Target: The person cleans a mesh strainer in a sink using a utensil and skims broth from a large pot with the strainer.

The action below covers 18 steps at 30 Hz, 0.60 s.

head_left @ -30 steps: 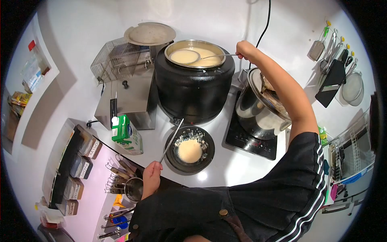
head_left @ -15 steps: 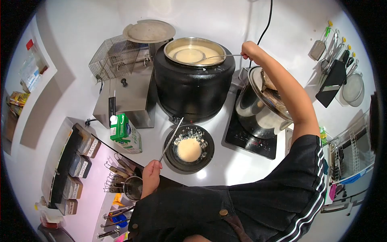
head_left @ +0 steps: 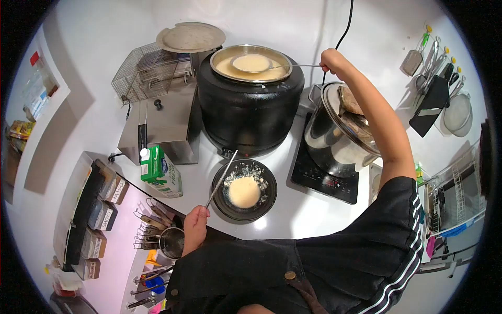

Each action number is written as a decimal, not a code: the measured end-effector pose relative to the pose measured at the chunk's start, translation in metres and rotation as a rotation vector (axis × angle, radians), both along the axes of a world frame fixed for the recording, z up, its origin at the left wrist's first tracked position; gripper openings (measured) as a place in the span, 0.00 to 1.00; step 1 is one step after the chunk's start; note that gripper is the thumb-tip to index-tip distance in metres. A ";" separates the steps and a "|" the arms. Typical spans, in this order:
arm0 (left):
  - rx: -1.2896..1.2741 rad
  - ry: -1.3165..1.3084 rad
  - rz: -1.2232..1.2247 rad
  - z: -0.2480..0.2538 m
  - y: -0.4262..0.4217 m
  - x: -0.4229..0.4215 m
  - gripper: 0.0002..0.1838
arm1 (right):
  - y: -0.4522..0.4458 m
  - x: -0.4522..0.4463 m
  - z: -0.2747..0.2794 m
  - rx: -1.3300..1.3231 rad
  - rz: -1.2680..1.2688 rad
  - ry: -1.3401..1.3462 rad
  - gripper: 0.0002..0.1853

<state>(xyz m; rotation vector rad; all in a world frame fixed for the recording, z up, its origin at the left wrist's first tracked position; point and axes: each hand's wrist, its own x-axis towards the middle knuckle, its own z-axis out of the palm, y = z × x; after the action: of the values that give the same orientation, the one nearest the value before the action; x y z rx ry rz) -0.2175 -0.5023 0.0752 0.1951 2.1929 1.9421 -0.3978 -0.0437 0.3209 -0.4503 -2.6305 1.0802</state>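
Note:
My right hand [head_left: 333, 62] is closed on the long handle of a ladle [head_left: 252, 63], whose round bowl holds pale creamy liquid inside the big black soup pot [head_left: 250, 112]. Similar liquid [head_left: 225, 67] surrounds the ladle. In my left hand [head_left: 196, 224] is a thin metal rod [head_left: 221, 178], its upper end over the left rim of a black bowl [head_left: 267, 208]. Pale liquid [head_left: 244, 192] with white bits around it lies in that bowl, on the white counter in front of the pot.
A green-white carton [head_left: 161, 172] stands left of the bowl, before a steel box [head_left: 167, 125]. On the right, a steel pot [head_left: 332, 141] sits on a black cooktop [head_left: 327, 183]. Utensils hang on the right wall; labelled containers [head_left: 112, 191] stand at left.
The ladle has moved right and toward the back of the pot and now looks filled and raised to the surface. My right hand has moved slightly right. The left hand has barely moved.

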 end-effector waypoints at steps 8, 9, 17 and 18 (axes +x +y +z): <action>0.028 -0.015 0.009 -0.004 -0.003 -0.002 0.15 | 0.000 0.004 0.000 -0.021 0.006 0.003 0.07; -0.085 0.111 0.017 0.000 -0.006 -0.006 0.15 | -0.001 0.004 0.000 -0.029 0.010 -0.022 0.07; -0.559 0.913 0.251 0.190 0.018 -0.120 0.11 | -0.021 0.008 0.004 -0.019 0.003 -0.009 0.07; -0.712 1.021 0.240 0.205 0.028 -0.142 0.13 | -0.021 0.006 0.004 -0.007 0.027 -0.030 0.07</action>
<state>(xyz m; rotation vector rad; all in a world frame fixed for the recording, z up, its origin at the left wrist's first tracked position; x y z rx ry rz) -0.3597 -0.4744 0.2800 1.0035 3.5103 1.0560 -0.3918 -0.0645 0.3246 -0.4370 -2.6671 1.0997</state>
